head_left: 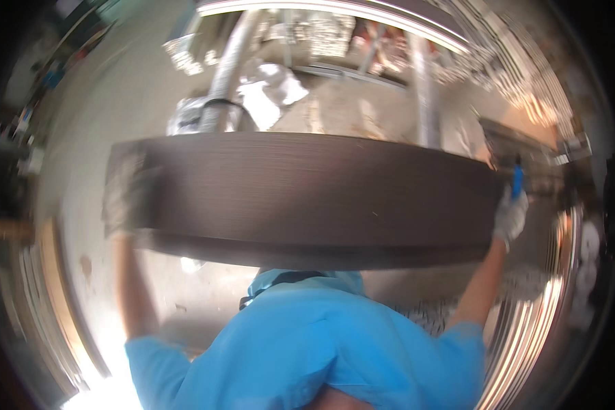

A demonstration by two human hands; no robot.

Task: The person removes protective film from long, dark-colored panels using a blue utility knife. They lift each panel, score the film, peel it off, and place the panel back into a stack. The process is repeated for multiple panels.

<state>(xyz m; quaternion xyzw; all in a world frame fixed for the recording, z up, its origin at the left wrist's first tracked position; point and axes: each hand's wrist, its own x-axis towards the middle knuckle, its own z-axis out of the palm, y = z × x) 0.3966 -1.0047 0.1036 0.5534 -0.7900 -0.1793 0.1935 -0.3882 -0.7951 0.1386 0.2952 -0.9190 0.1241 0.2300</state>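
Note:
A long board (314, 195), dark brown with a fine wood grain, spans the space in front of my body. At its left end is my left hand (124, 198), in a pale glove and smeared by motion; it grips the board there, though the separate fingers cannot be made out. My right hand (511, 215), also gloved, is closed at the board's right end. A slim blue tool (517, 181) sticks up from the right hand; blur hides its exact kind.
Beyond the board, two silvery posts (427, 96) stand below a long bright-edged bar (335, 12). White plastic sheeting (270, 92) lies on the grey floor (96, 137) by the left post. Long strips (526, 342) are stacked at my right, and further long pieces (58, 294) stand at my left.

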